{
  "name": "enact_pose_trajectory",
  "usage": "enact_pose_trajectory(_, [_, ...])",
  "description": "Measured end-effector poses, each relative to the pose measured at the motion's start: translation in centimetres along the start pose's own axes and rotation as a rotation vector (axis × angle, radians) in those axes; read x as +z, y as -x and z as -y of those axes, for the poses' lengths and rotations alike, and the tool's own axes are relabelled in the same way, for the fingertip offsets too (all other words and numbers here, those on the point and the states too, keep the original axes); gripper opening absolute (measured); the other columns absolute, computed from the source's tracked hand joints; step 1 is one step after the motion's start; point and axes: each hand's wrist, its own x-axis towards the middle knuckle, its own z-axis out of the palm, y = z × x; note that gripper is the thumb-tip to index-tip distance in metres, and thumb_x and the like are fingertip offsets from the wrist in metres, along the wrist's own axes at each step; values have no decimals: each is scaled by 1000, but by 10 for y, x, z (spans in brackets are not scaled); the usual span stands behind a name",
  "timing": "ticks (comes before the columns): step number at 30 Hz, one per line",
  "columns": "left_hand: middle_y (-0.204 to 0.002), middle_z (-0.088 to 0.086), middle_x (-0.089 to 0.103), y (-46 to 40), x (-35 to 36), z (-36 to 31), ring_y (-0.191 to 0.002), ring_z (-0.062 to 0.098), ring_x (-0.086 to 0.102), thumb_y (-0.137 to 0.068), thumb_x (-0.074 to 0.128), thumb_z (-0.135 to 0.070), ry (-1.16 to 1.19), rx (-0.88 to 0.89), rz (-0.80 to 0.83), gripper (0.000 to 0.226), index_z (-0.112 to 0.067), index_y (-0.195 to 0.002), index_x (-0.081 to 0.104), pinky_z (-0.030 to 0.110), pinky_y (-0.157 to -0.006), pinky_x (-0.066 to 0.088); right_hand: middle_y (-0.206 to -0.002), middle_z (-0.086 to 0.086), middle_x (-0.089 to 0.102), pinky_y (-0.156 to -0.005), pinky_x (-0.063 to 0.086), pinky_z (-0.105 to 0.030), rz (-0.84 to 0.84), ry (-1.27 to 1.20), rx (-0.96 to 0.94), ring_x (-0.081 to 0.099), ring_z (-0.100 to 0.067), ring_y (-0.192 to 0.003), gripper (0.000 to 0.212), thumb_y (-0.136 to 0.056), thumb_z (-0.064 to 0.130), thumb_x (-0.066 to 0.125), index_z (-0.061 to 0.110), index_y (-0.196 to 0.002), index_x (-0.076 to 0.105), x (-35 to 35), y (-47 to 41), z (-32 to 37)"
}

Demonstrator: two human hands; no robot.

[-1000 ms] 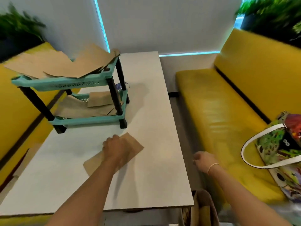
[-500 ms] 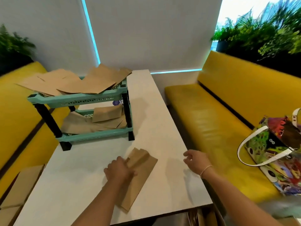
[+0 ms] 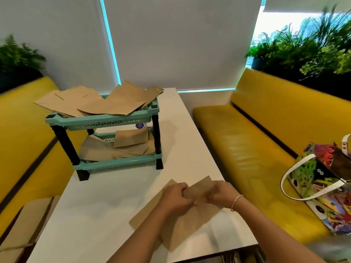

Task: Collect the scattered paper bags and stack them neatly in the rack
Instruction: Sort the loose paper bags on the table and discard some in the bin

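A brown paper bag (image 3: 197,188) lies on the near part of the white table (image 3: 106,211). My left hand (image 3: 176,196) grips its left side and my right hand (image 3: 221,193) grips its right side, both at the bag's upper end, which is lifted off the table. A teal two-tier rack (image 3: 106,122) with black legs stands on the far left of the table. Several brown bags (image 3: 98,101) lie loosely across its top shelf and overhang its edges. More bags (image 3: 123,145) sit on the lower shelf.
Yellow benches run along both sides of the table. A colourful tote bag (image 3: 322,186) with white handles lies on the right bench (image 3: 247,149). More brown bags (image 3: 24,224) rest on the left bench near the table's corner. Plants stand behind both benches.
My right hand has come from the table's right edge onto the bag and taken hold of it. The bag's far end has been raised between both hands. The view has tilted up.
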Motion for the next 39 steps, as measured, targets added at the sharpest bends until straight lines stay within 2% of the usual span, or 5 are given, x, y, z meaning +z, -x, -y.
enact_pose_trajectory(6, [-115,2,60,-25,-4,23,-106,18,52,-85,56,-51,3,-272,-178,39,-22,-111,57,32,-91,47,-107,-9,67,-69,37,-21,-239,-134,135,60,-25,-101,21,-92,16,56,7,-107,66,-26,7,-36])
enact_pose_trajectory(16, [-144,14,28,-55,15,13,-128,30,39,-65,82,-40,-181,-529,119,111,-8,-146,14,36,-101,43,-113,-24,62,-88,45,-40,-553,-172,556,55,-40,-105,24,-90,4,47,-3,-109,60,-54,34,-138])
enact_pose_trajectory(24, [-136,10,48,-84,42,-22,-121,26,50,-68,78,-36,-288,-521,285,87,-8,-139,38,32,-98,46,-115,-20,63,-84,46,-35,-303,-21,722,58,-34,-106,28,-92,5,45,3,-115,61,-25,37,-220])
enact_pose_trajectory(28, [-116,8,64,-100,62,-63,-106,27,59,-78,69,-31,-220,-365,148,39,-11,-111,63,30,-83,47,-127,-16,58,-94,44,-34,-84,41,715,55,-31,-116,35,-94,6,42,7,-126,53,8,18,-264])
enact_pose_trajectory(39, [-90,-4,57,-143,113,-169,-83,10,53,-78,75,-28,306,-81,-160,17,-23,-85,61,20,-66,44,-126,-11,59,-88,43,-28,294,66,491,55,-28,-114,38,-93,35,52,13,-123,56,44,-44,-312])
